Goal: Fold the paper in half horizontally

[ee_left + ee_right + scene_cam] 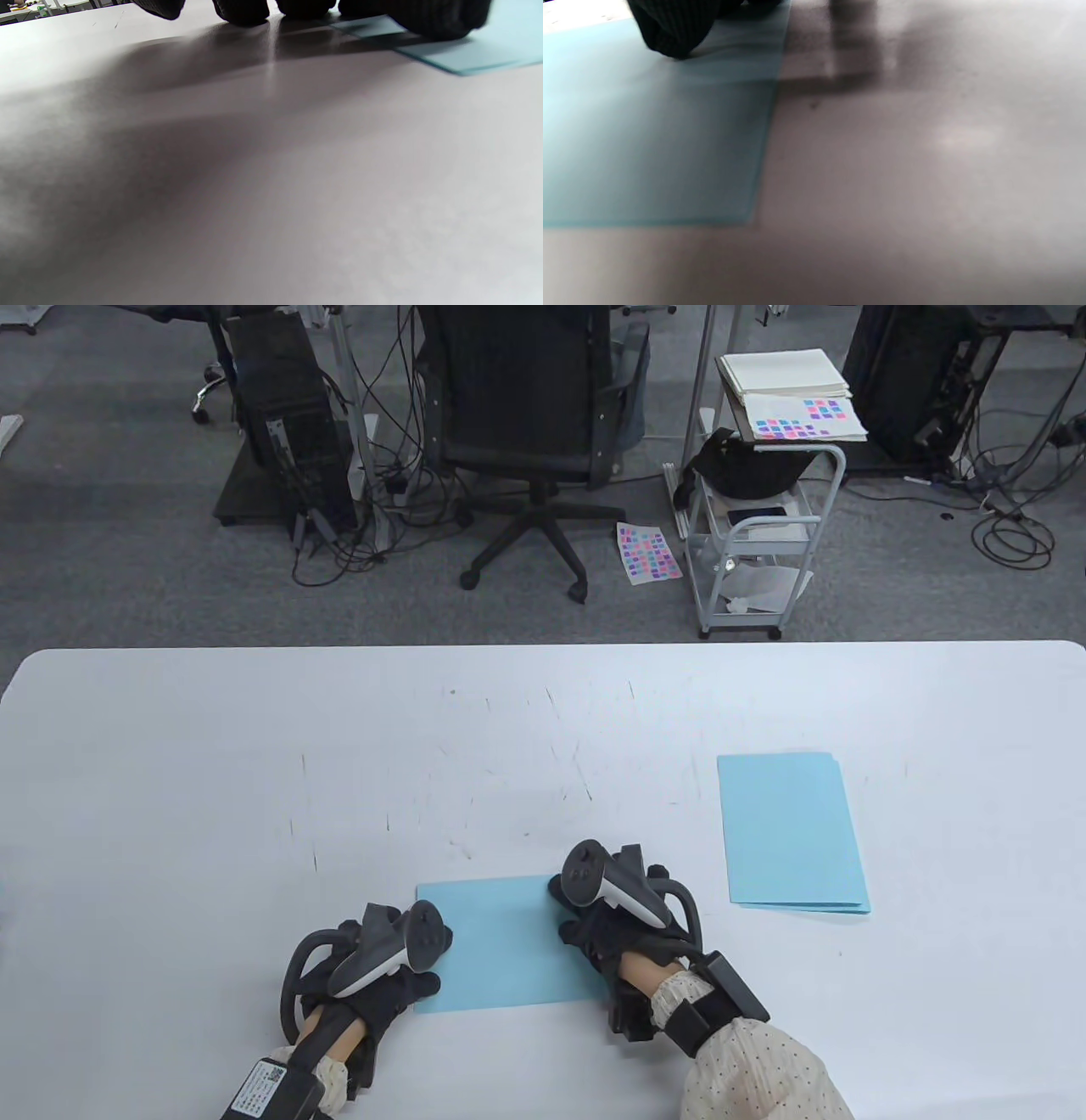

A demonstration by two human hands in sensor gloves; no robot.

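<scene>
A light blue paper lies flat on the white table near the front edge. My left hand rests on its left edge, fingers down on the sheet. My right hand rests on its right edge. In the left wrist view the gloved fingertips press on the paper's corner. In the right wrist view one fingertip presses on the paper near its right edge. Whether the sheet is folded double I cannot tell.
A small stack of light blue sheets lies on the table to the right. Beyond the far table edge stand an office chair, a white cart and computer towers on the floor.
</scene>
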